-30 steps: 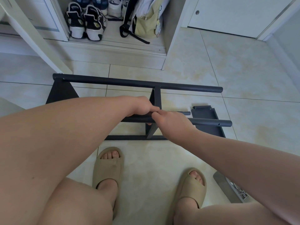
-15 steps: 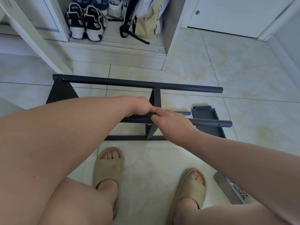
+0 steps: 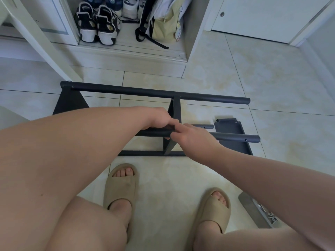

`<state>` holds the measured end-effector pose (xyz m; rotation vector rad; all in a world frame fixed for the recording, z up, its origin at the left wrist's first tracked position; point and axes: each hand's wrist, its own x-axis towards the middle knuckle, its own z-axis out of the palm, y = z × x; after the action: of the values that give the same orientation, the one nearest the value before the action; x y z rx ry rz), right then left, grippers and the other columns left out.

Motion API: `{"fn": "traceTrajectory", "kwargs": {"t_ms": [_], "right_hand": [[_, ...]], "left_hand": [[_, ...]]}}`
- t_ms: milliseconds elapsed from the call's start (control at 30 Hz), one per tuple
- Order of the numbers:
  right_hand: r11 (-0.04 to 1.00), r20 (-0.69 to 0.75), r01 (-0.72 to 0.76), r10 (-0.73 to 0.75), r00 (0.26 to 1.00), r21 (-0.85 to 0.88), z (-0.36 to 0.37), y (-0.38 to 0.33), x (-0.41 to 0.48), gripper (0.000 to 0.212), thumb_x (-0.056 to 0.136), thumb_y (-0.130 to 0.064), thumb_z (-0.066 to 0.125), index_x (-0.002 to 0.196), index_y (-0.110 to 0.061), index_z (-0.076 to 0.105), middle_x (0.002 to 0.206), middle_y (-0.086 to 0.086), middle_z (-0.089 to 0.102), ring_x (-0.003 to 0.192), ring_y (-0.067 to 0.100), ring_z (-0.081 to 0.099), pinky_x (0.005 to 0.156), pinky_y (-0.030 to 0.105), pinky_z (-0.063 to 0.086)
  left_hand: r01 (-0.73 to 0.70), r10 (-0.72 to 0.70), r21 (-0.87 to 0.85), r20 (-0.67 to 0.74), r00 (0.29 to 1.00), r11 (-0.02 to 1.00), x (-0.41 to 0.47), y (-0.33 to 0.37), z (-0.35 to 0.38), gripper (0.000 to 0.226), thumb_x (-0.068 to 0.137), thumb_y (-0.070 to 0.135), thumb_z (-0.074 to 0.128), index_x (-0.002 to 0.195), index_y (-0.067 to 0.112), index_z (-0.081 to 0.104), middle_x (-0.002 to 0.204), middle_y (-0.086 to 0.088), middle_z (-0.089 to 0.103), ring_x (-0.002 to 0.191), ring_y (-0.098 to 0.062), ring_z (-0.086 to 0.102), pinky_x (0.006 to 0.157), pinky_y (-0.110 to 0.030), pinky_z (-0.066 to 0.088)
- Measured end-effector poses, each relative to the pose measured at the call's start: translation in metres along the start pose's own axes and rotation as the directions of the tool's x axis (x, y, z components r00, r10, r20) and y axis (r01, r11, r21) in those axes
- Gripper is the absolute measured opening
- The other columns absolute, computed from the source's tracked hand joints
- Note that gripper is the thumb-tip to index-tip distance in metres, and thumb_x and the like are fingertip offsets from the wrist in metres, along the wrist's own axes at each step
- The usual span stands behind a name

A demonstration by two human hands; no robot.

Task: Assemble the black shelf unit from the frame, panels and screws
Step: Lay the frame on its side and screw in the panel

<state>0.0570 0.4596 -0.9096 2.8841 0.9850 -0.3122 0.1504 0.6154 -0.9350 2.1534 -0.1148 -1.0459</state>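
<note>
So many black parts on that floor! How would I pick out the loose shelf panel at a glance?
Find the black frame standing on the tiled floor before the shoe cupboard. Follow its near tube rightward to the free end; the panel lies flat on the tiles just there. Unlike that round tube, it is a flat tray with a raised rim.

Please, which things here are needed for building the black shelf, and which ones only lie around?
For the job:
- black frame; the left hand grips its near tube, and the right hand is at the joint
- loose black panel
- short tube
- grey tray of small parts

Just lying about:
- sneakers
- bag
</note>
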Motion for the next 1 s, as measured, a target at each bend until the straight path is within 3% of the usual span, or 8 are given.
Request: {"fn": "traceTrajectory", "kwargs": {"t_ms": [233, 400, 467, 567, 667, 767, 867, 1000], "right_hand": [[0.995, -0.021, -0.086, 0.085, 0.996, -0.048, 0.002, 0.000, 0.005, 0.034, 0.086, 0.007, 0.049, 0.116, -0.007, 0.055, 0.132, 0.013, 0.050, 0.076, 0.030, 0.044, 0.060, 0.038, 0.032], [0.999, -0.131, -0.033, 0.038, 0.991, 0.037, 0.000, -0.001, 0.002, 0.030, 0.069, 0.015, 0.073, 0.090, -0.002, 0.062, 0.092, 0.018, 0.062, 0.057, 0.034, 0.055, 0.040, 0.034, 0.037], [0.996, -0.142, -0.079, 0.084, 0.986, 0.044, 0.002, 0.002, 0.005, 0.008, 0.090, -0.005, 0.068, 0.095, -0.004, 0.061, 0.089, 0.013, 0.059, 0.063, 0.034, 0.058, 0.046, 0.035, 0.039], [0.971, -0.115, -0.239, 0.234, 0.965, -0.031, 0.003, 0.011, 0.008, 0.030, 0.108, -0.033, 0.039, 0.101, -0.011, 0.059, 0.082, 0.000, 0.044, 0.067, 0.027, 0.047, 0.054, 0.032, 0.029], [0.956, -0.141, -0.292, 0.292, 0.946, 0.017, 0.001, 0.018, -0.001, 0.032, 0.107, -0.040, 0.038, 0.098, -0.015, 0.056, 0.083, -0.003, 0.045, 0.072, 0.029, 0.055, 0.055, 0.032, 0.028], [0.984, -0.140, -0.110, 0.130, 0.982, 0.140, -0.001, 0.013, -0.007, 0.017, 0.098, -0.023, 0.059, 0.112, -0.013, 0.059, 0.102, 0.004, 0.056, 0.083, 0.030, 0.058, 0.055, 0.033, 0.033], [0.994, -0.081, 0.008, 0.001, 0.997, 0.109, 0.001, 0.006, -0.004, 0.033, 0.083, 0.007, 0.063, 0.110, -0.011, 0.065, 0.128, 0.010, 0.057, 0.088, 0.033, 0.057, 0.052, 0.034, 0.034], [0.997, -0.093, -0.055, 0.059, 0.994, 0.045, 0.003, 0.006, 0.006, 0.016, 0.088, 0.000, 0.066, 0.102, -0.005, 0.062, 0.105, 0.013, 0.060, 0.073, 0.034, 0.060, 0.049, 0.033, 0.033]], "left_hand": [[-0.009, 0.009, -0.003, 0.004, 1.000, 1.000, 0.002, 0.003, -0.001, 0.041, 0.089, 0.046, 0.063, 0.089, 0.009, 0.080, 0.071, 0.003, 0.075, 0.078, -0.016, 0.061, 0.077, -0.030, 0.045], [-0.001, 0.001, -0.010, 0.031, 1.000, 1.000, -0.002, 0.004, 0.000, 0.041, 0.091, 0.047, 0.063, 0.087, 0.009, 0.078, 0.077, 0.000, 0.077, 0.086, -0.020, 0.067, 0.086, -0.032, 0.050], [-0.001, 0.002, -0.017, 0.042, 0.999, 1.000, -0.004, 0.003, 0.000, 0.043, 0.093, 0.047, 0.061, 0.091, 0.008, 0.078, 0.080, -0.003, 0.078, 0.096, -0.023, 0.071, 0.095, -0.035, 0.051], [-0.008, 0.008, 0.002, 0.035, 0.999, 1.000, -0.007, 0.003, 0.001, 0.046, 0.099, 0.046, 0.053, 0.089, 0.009, 0.079, 0.083, -0.003, 0.078, 0.090, -0.019, 0.067, 0.095, -0.033, 0.049], [-0.007, 0.006, 0.026, 0.039, 0.999, 1.000, -0.009, 0.005, 0.001, 0.050, 0.101, 0.045, 0.049, 0.092, 0.008, 0.080, 0.086, -0.001, 0.078, 0.089, -0.018, 0.062, 0.101, -0.036, 0.046], [0.004, -0.005, 0.030, 0.045, 0.999, 1.000, -0.011, 0.005, 0.000, 0.046, 0.097, 0.047, 0.056, 0.092, 0.008, 0.080, 0.086, -0.002, 0.078, 0.097, -0.023, 0.068, 0.101, -0.039, 0.049], [-0.004, 0.003, 0.041, 0.027, 1.000, 0.999, -0.009, 0.005, 0.000, 0.036, 0.090, 0.039, 0.065, 0.091, 0.006, 0.080, 0.092, -0.009, 0.078, 0.104, -0.030, 0.069, 0.101, -0.045, 0.050], [-0.009, 0.009, -0.001, 0.035, 0.999, 1.000, -0.009, 0.004, 0.001, 0.043, 0.092, 0.045, 0.063, 0.091, 0.005, 0.080, 0.086, -0.006, 0.078, 0.102, -0.028, 0.071, 0.102, -0.043, 0.050]]}}
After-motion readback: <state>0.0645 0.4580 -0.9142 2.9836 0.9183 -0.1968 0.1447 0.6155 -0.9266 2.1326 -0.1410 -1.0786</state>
